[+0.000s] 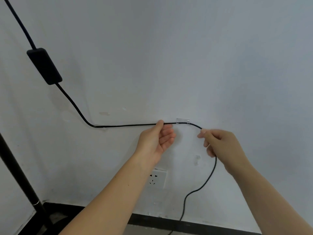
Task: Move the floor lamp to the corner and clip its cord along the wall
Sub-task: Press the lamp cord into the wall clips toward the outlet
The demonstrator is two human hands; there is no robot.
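Both hands pinch the cord against the wall: left hand just left of the clip, right hand just right. Lamp pole stands far left.

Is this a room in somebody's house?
Probably a room indoors, maybe a home: a painted white wall with a wall socket, a dark baseboard, and a floor lamp's pole beside it.

Left hand pinching, palm up, right hand pinching
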